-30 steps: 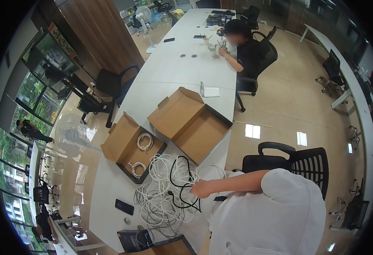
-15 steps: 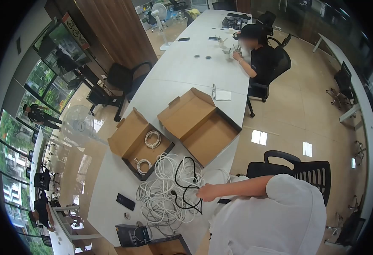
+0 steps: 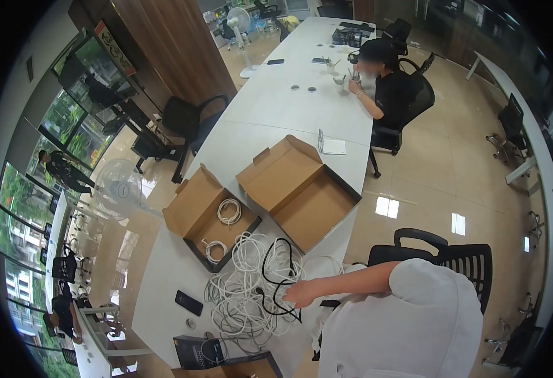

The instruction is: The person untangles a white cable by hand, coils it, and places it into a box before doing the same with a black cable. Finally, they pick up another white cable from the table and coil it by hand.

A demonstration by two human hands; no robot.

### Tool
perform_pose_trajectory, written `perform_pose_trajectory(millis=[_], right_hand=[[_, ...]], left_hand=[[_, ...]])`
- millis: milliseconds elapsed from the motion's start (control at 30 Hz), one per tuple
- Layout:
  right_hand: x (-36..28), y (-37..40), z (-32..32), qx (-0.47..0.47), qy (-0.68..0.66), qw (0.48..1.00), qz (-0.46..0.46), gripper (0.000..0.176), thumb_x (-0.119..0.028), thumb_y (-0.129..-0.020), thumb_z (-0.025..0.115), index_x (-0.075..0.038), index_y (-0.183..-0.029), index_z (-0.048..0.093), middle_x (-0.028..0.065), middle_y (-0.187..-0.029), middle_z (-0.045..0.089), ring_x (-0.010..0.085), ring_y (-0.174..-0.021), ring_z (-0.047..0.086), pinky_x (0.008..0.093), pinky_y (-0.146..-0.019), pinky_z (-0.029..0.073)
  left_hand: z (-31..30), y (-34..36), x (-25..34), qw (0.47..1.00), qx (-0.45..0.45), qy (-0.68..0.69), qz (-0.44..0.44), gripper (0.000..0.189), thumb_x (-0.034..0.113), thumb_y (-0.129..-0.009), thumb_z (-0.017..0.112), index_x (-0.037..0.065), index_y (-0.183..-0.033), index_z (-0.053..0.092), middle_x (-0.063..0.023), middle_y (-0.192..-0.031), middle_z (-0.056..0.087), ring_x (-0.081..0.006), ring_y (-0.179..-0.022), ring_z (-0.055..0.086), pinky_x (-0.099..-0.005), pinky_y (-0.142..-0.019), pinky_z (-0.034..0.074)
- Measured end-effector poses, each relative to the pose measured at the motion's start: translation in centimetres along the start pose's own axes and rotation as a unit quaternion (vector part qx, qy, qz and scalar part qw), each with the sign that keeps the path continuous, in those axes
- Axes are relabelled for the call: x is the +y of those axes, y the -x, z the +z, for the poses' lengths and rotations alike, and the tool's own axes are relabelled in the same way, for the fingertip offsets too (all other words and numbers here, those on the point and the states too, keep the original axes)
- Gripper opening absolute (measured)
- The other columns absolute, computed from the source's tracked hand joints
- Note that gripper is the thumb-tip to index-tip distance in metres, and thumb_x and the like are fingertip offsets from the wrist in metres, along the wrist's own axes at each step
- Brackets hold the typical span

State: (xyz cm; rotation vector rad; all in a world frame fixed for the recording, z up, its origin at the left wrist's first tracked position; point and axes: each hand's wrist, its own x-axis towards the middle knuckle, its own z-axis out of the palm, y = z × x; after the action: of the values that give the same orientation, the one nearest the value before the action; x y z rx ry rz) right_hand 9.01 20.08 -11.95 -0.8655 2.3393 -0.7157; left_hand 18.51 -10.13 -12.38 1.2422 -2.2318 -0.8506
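Note:
My right hand (image 3: 299, 293) reaches in from the right over a tangled heap of white and grey cables (image 3: 241, 302). Its fingers point down, slightly apart, at the right part of the heap; no cable is clearly gripped. A black cable (image 3: 264, 264) with a dark plug runs across the heap and passes beside and under my fingertips. Two coiled white cables (image 3: 229, 212) lie in a smaller open cardboard box (image 3: 191, 205) beyond the heap. My left hand does not show; only a tiny pinkish patch meets the bottom edge, too small to identify.
A larger open cardboard box (image 3: 314, 201) stands behind the heap. A phone (image 3: 189, 302), a dark product box (image 3: 197, 351) and another open box (image 3: 260, 365) lie nearer the left and bottom. A seated person (image 3: 390, 88) works farther along the table. A black chair (image 3: 459, 261) stands at right.
My right hand has moved a little left and down over the cables. The black cable and the heap keep their shape. The whole view has shifted slightly.

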Motion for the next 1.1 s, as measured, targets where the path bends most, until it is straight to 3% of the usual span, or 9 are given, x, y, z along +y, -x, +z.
perform_pose_trajectory(millis=[100, 167, 200, 267, 333, 500, 633, 933, 1100], right_hand=[[-0.9, -1.1, -0.3, 0.09, -0.092, 0.989, -0.075, 0.05, -0.04, -0.087, 0.058, -0.003, -0.119, 0.048, 0.0158, -0.101, 0.062, 0.0284, -0.096, 0.061, 0.0438, -0.078, 0.048], [-2.4, -0.7, -2.2, 0.056, -0.397, 0.916, -0.022, 0.055, -0.05, -0.091, 0.048, -0.004, -0.121, 0.047, 0.0112, -0.102, 0.062, 0.0237, -0.096, 0.06, 0.04, -0.08, 0.047], [-2.9, -0.2, -3.6, 0.036, -0.537, 0.843, 0.005, 0.058, -0.054, -0.093, 0.043, -0.005, -0.122, 0.047, 0.0089, -0.103, 0.061, 0.0214, -0.095, 0.059, 0.0381, -0.081, 0.047], [-2.0, 0.7, -5.1, 0.0, -0.703, 0.709, 0.044, 0.062, -0.059, -0.095, 0.029, -0.007, -0.123, 0.047, 0.0061, -0.107, 0.06, 0.0172, -0.098, 0.058, 0.035, -0.085, 0.046], [0.0, 2.3, -5.6, 0.035, -0.812, 0.582, 0.01, 0.056, -0.056, -0.095, 0.035, -0.008, -0.12, 0.049, 0.0068, -0.107, 0.061, 0.0172, -0.101, 0.059, 0.0342, -0.085, 0.046], [3.1, 7.9, -9.4, 0.169, -0.865, 0.47, 0.047, 0.032, -0.03, -0.095, 0.044, -0.011, -0.12, 0.053, 0.0032, -0.103, 0.064, 0.0159, -0.096, 0.061, 0.0322, -0.085, 0.046], [3.7, 11.1, -11.8, 0.262, -0.814, 0.516, 0.055, 0.038, -0.023, -0.09, 0.048, -0.011, -0.126, 0.048, 0.0022, -0.102, 0.064, 0.015, -0.093, 0.06, 0.0325, -0.088, 0.044], [4.5, 12.1, -15.4, 0.382, -0.678, 0.627, 0.028, 0.044, -0.019, -0.086, 0.052, -0.009, -0.128, 0.047, 0.0004, -0.115, 0.058, 0.0113, -0.104, 0.054, 0.0305, -0.087, 0.043], [5.7, 12.0, -17.6, 0.408, -0.688, 0.6, -0.011, 0.04, -0.035, -0.097, 0.04, -0.006, -0.121, 0.053, 0.004, -0.104, 0.062, 0.0118, -0.092, 0.057, 0.0292, -0.08, 0.044]], left_hand=[[-1.5, 0.9, 4.2, 0.969, -0.075, 0.23, -0.045, 0.024, 0.029, -0.084, 0.06, 0.011, -0.071, 0.053, 0.001, -0.054, 0.037, -0.0161, -0.05, 0.04, -0.0324, -0.054, 0.039], [-2.2, 4.0, 10.1, 0.837, -0.246, 0.465, -0.151, 0.024, 0.029, -0.084, 0.06, 0.011, -0.07, 0.052, 0.0014, -0.053, 0.036, -0.0157, -0.049, 0.039, -0.0322, -0.054, 0.039], [-2.8, 7.3, 16.0, 0.743, -0.326, 0.552, -0.192, 0.027, 0.01, -0.085, 0.052, 0.016, -0.068, 0.032, 0.0062, -0.052, 0.023, -0.0063, -0.045, 0.026, -0.0243, -0.047, 0.024], [-1.1, 9.1, 18.7, 0.571, -0.484, 0.593, -0.297, 0.035, 0.013, -0.091, 0.05, 0.016, -0.063, 0.029, 0.0064, -0.053, 0.024, -0.0055, -0.046, 0.023, -0.0225, -0.048, 0.026], [0.3, 11.5, 22.0, 0.563, -0.521, 0.572, -0.291, 0.028, 0.01, -0.092, 0.049, 0.014, -0.069, 0.035, 0.0056, -0.052, 0.029, -0.0064, -0.044, 0.029, -0.0234, -0.053, 0.032], [2.5, 12.6, 24.9, 0.504, -0.654, 0.488, -0.282, 0.02, 0.016, -0.094, 0.049, 0.012, -0.075, 0.044, 0.0054, -0.051, 0.031, -0.0072, -0.042, 0.03, -0.0253, -0.054, 0.033], [3.4, 13.6, 25.2, 0.475, -0.692, 0.455, -0.298, 0.01, 0.017, -0.096, 0.047, 0.009, -0.093, 0.053, 0.006, -0.047, 0.029, -0.0064, -0.041, 0.029, -0.0239, -0.053, 0.031], [5.4, 14.5, 26.9, 0.51, -0.673, 0.459, -0.276, 0.01, 0.019, -0.095, 0.047, 0.01, -0.093, 0.05, 0.005, -0.047, 0.031, -0.0071, -0.041, 0.03, -0.0243, -0.053, 0.032], [5.1, 15.5, 26.8, 0.541, -0.634, 0.453, -0.316, 0.01, 0.02, -0.094, 0.049, 0.01, -0.093, 0.05, 0.0044, -0.05, 0.032, -0.0075, -0.044, 0.032, -0.0248, -0.052, 0.033]])
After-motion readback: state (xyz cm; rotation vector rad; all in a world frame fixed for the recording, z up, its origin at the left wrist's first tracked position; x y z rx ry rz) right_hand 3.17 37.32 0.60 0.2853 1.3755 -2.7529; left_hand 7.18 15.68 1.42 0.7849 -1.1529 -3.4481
